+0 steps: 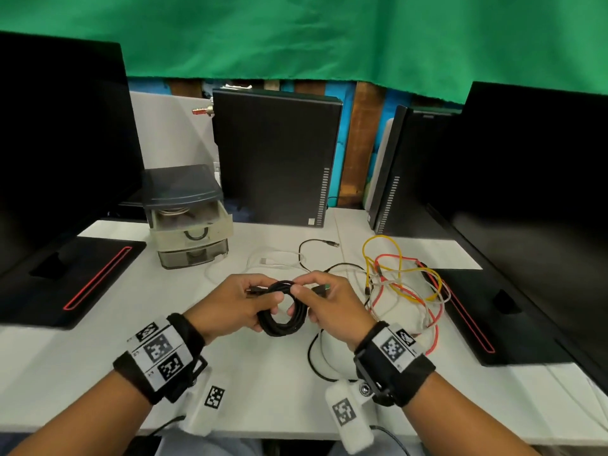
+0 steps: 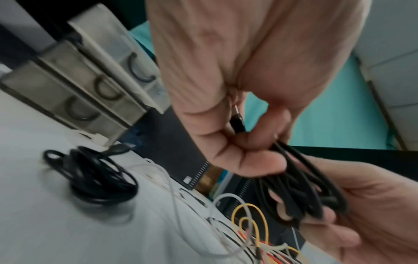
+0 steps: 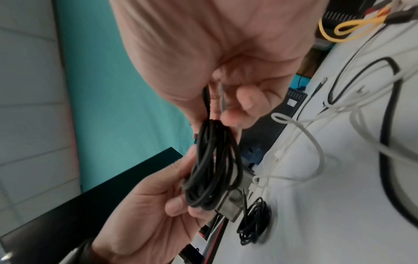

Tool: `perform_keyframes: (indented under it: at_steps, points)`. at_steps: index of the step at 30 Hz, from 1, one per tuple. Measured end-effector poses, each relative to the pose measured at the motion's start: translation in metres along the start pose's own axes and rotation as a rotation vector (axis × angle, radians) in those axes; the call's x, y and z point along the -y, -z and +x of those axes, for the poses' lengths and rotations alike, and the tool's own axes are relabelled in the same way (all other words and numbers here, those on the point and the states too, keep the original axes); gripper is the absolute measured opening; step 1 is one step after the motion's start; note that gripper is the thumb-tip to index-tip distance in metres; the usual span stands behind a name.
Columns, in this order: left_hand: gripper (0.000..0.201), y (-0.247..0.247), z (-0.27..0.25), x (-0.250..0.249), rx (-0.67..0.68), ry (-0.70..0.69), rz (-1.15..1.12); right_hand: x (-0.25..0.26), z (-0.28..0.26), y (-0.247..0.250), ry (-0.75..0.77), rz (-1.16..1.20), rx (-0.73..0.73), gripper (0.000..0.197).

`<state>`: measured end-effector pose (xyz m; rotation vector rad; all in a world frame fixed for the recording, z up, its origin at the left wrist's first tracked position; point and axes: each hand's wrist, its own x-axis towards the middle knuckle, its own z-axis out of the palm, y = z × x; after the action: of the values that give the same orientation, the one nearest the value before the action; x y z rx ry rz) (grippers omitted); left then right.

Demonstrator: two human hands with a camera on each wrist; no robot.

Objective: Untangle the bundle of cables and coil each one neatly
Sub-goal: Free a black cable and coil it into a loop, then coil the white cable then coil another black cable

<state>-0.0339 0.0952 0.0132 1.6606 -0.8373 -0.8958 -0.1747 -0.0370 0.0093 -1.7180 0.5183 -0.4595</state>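
Observation:
A black cable wound into a coil (image 1: 283, 312) hangs between both hands above the white desk (image 1: 98, 373). My left hand (image 1: 260, 299) grips the coil's left side, its fingers curled through the loop, and a black plug (image 2: 237, 123) pokes up inside its fist. My right hand (image 1: 307, 292) pinches the coil's top and holds the other plug end (image 1: 321, 288). In the wrist views the coil (image 2: 300, 192) (image 3: 214, 164) sits between both palms. A tangle of yellow, red and white cables (image 1: 404, 284) lies to the right. A second black coil (image 2: 97, 176) (image 3: 255, 221) rests on the desk.
A small drawer unit (image 1: 187, 218) stands at the back left, and a black computer tower (image 1: 276, 156) behind the middle. Monitor bases (image 1: 82, 278) (image 1: 487, 317) flank the work area. A loose white cable (image 1: 273, 261) and a thin black one (image 1: 316, 243) lie beyond the hands.

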Motion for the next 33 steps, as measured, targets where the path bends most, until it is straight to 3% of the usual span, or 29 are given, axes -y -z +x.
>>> perform_keyframes:
  at_steps: [2, 6, 8, 11, 14, 22, 27, 30, 33]
  points:
    - [0.017, 0.012, 0.005, 0.006, -0.064, 0.046, 0.062, -0.001, 0.005, -0.003, -0.057, 0.021, -0.023, 0.008]
    - [0.009, 0.039, 0.015, 0.024, -0.297, -0.005, 0.389, -0.017, 0.019, 0.005, -0.176, -0.056, -0.116, 0.013]
    - [0.005, 0.043, 0.02, 0.027, -0.242, 0.059, 0.54, -0.025, 0.026, 0.005, -0.244, -0.127, -0.111, 0.014]
    - [0.027, 0.038, 0.025, 0.029, -0.071, 0.21, 0.905, -0.028, 0.028, -0.008, -0.314, -0.163, -0.031, 0.012]
    - [0.037, 0.044, 0.021, 0.032, -0.068, 0.27, 1.17, -0.022, 0.027, -0.026, -0.323, -0.171, 0.05, 0.013]
    - [0.029, 0.089, -0.004, 0.038, -0.174, 0.387, 1.171, -0.022, 0.039, -0.076, -0.428, -0.138, 0.086, 0.017]
    - [0.025, 0.098, -0.013, 0.036, -0.248, 0.321, 1.03, -0.007, 0.035, -0.072, -0.186, -0.781, 0.045, 0.028]
    - [0.009, 0.092, -0.015, 0.022, -0.332, 0.207, 0.928, 0.004, 0.05, -0.068, -0.048, -0.963, -0.078, 0.038]
    - [0.003, 0.073, -0.015, 0.004, -0.344, 0.106, 0.771, -0.002, 0.074, -0.066, -0.12, -1.044, 0.005, 0.044]
